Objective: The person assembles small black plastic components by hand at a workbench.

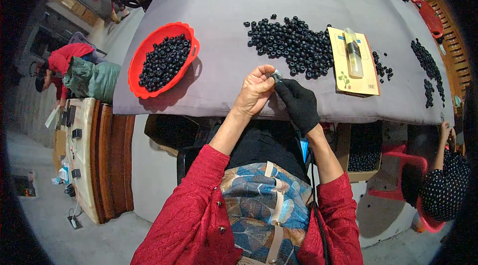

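Note:
My left hand [255, 91] is bare and my right hand [298, 103] wears a black glove. Both meet at the near edge of the grey cloth-covered table [224, 26], pinching one small dark ring-shaped part [276, 75] between their fingertips. Just beyond the hands lies a heap of several black ring parts [294, 46]. A red oval basket [162, 58] filled with the same black parts sits to the left of my left hand.
A yellow card [354, 63] with a pale tube on it lies right of the heap. More black parts are scattered at the right and far edges. A box of parts [364, 158] stands under the table. Other people sit at the right and far left.

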Motion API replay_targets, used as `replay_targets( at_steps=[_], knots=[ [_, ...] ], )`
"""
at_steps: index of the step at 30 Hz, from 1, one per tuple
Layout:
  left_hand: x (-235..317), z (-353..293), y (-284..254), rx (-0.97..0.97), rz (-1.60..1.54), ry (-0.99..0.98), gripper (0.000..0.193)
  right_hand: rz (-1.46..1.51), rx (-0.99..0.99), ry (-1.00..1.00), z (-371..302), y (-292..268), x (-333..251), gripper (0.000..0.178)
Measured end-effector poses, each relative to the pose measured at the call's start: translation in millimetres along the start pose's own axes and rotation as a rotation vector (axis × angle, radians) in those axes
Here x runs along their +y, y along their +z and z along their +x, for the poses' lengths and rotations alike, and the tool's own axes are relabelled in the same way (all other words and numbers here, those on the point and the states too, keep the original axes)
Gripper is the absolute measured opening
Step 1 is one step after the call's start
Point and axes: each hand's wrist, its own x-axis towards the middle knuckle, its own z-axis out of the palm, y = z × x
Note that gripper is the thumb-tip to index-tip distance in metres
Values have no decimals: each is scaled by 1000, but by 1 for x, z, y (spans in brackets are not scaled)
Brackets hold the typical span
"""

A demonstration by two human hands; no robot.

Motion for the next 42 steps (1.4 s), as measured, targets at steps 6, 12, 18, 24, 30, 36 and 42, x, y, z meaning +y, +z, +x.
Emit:
replay_targets(
  at_steps=[6,12,18,24,30,36,42],
  knots=[
    [5,-1,-6,27,36,21,27,-90,53,-199,5,7,4,24],
    [-1,-2,1,59,63,33,29,-214,105,-366,2,4,22,23],
    [41,-24,18,235,501,88,20,104,136,-148,1,5,26,25],
    [163,-42,9,602,1114,583,14,-2,98,-185,3,-1,16,26],
    [196,-32,10,730,1730,851,15,73,122,14,4,1,3,31],
    [115,8,8,325,1717,656,10,54,81,9,2,2,3,29],
    [55,49,-6,233,1817,367,15,-153,55,-171,1,-2,11,23]
  ],
)
